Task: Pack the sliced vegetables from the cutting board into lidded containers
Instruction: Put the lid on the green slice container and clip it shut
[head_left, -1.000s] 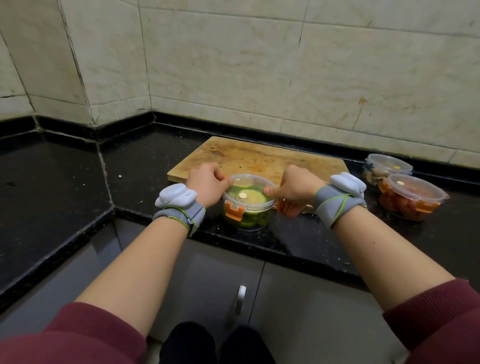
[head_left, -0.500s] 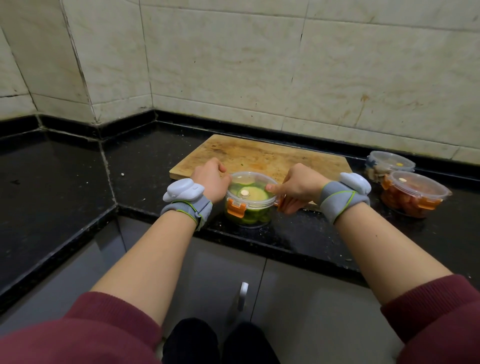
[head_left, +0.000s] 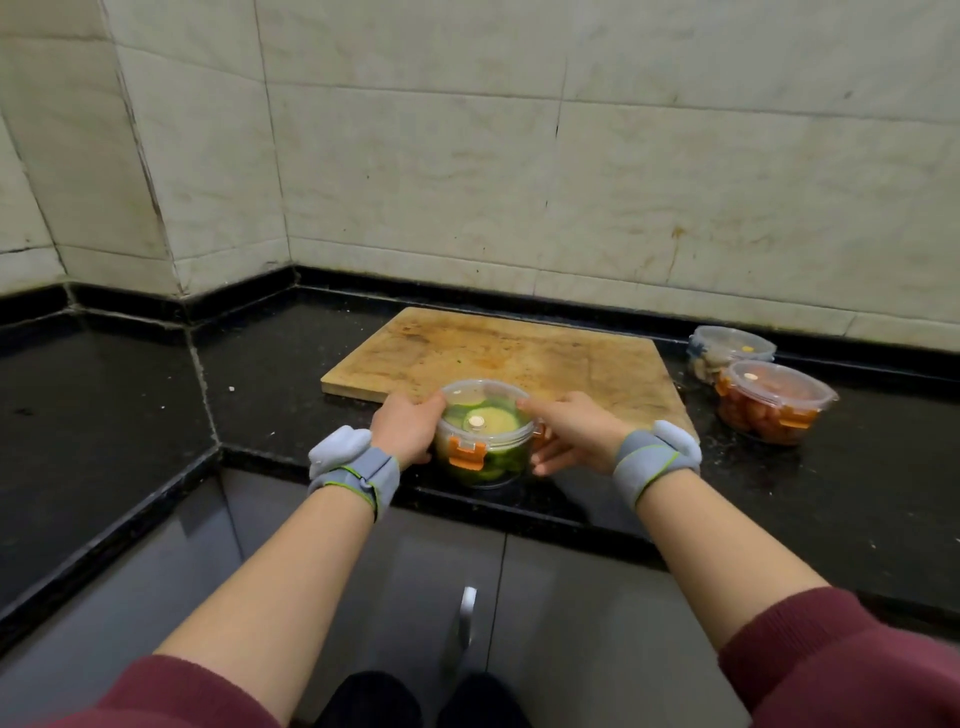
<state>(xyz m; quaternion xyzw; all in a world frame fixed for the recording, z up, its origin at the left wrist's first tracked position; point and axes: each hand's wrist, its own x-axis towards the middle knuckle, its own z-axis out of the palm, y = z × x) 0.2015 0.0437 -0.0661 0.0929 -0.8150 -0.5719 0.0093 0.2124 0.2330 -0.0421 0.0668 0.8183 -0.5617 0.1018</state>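
Both hands clasp the lidded cucumber container (head_left: 485, 434) at the counter's (head_left: 130, 405) near edge: left hand (head_left: 408, 428) wraps its left wall, right hand (head_left: 571, 434) grips the right. The bare cutting board (head_left: 519, 353) lies just behind. Far right sit the red-filled container (head_left: 774, 402) and the pale-filled container (head_left: 727, 351), both lidded.

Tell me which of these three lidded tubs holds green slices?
The green-filled tub gripped by the left hand and right hand. The reddish tub and pale tub sit untouched, right of the board.

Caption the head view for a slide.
Left hand and right hand hold a lidded tub of green slices on the counter before the cutting board.
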